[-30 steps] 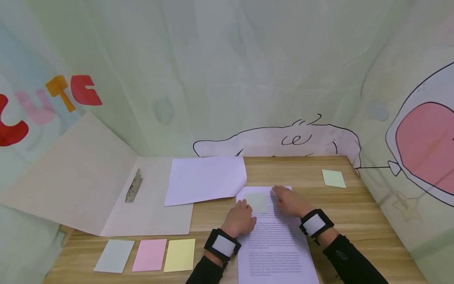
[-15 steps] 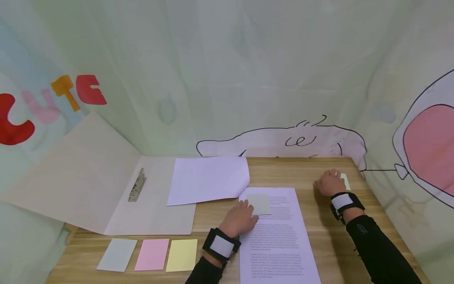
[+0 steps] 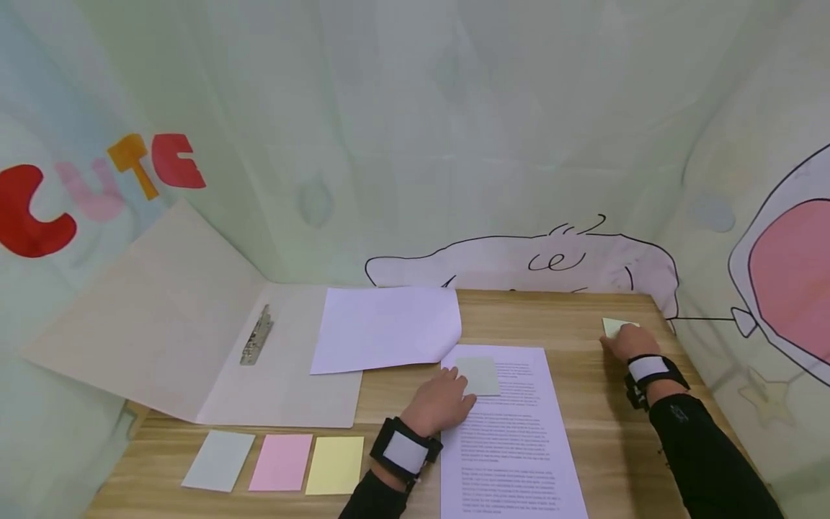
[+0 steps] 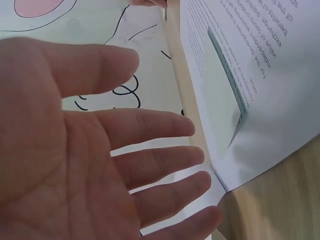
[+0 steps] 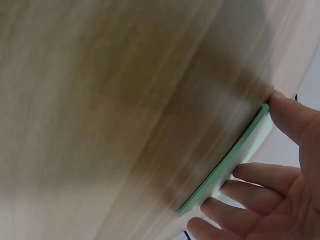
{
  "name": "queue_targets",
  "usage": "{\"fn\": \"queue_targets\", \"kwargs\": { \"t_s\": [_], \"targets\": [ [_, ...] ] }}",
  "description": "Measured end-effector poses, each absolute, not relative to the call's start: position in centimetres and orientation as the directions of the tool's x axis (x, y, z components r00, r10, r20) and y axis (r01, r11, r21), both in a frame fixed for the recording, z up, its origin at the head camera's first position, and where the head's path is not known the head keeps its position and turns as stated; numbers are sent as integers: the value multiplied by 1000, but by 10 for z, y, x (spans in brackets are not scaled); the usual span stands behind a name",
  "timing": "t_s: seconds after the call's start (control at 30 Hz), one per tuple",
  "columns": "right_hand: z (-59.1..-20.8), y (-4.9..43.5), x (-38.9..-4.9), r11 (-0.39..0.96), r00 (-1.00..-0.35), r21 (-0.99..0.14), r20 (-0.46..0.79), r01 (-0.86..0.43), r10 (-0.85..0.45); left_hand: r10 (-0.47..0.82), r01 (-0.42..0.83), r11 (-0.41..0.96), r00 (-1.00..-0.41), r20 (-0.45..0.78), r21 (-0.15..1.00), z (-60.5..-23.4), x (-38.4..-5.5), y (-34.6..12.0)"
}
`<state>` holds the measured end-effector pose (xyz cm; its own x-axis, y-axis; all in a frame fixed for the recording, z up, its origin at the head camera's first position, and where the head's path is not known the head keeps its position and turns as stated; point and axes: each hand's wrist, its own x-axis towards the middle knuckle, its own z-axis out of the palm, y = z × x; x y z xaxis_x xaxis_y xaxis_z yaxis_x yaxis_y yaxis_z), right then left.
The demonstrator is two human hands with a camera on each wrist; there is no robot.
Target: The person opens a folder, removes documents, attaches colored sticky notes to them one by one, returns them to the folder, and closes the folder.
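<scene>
A pale sticky note pad [image 3: 478, 375] with a green side edge lies near the top of a printed sheet [image 3: 512, 447]. My left hand [image 3: 437, 404] rests over the sheet's left edge, its fingertips beside that pad; the left wrist view shows these fingers spread and fairly straight. At the table's far right, my right hand [image 3: 634, 342] is at a light green sticky note pad [image 3: 616, 326] and partly covers it. In the right wrist view its thumb is at one corner of the green pad [image 5: 225, 167], and the other fingertips lie along the pad's top, apart from the thumb.
An open folder [image 3: 285, 404] with a metal clip [image 3: 257, 336] stands at the left, its cover raised against the curtain. A blank sheet [image 3: 389, 328] overlaps it. Blue [image 3: 218, 460], pink [image 3: 281, 463] and yellow [image 3: 335, 466] sticky notes lie in a row in front on the wooden table [image 3: 570, 317].
My right hand has left the top of the printed sheet and moved right to the light green pad. My left hand has stayed in place. The head view has shifted slightly.
</scene>
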<state>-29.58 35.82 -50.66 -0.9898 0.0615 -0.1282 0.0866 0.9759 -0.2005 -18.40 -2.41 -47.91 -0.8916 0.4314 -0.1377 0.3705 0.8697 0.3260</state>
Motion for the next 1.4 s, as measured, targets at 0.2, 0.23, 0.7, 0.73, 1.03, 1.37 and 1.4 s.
{"fn": "queue_targets", "kwargs": {
  "t_s": [0.2,0.23,0.7,0.73,1.03,1.37,1.4],
  "targets": [
    [-504,361,-296,970,-988,-206,-113,127,106,435,375,869,-890,-136,324,-477,-183,-22],
    [-502,361,-296,969,-988,-212,-113,127,104,434,373,869,-890,-139,325,-476,-182,-21],
    [-501,349,-287,992,-997,-126,-75,3,-6,469,406,853,-872,-139,329,-471,-180,-18],
    [-502,350,-288,994,-998,-105,-66,-17,-24,471,410,852,-871,-137,326,-471,-180,-18],
    [-504,351,-285,991,-991,-36,-24,-129,-130,486,427,846,-864,-134,317,-471,-179,-18],
    [-506,336,-283,995,-992,-27,-75,-98,-100,491,423,841,-859,-147,336,-471,-178,-18],
    [-507,334,-282,995,-993,-24,-67,-97,-98,490,419,841,-859,-152,342,-471,-178,-18]
  ]
}}
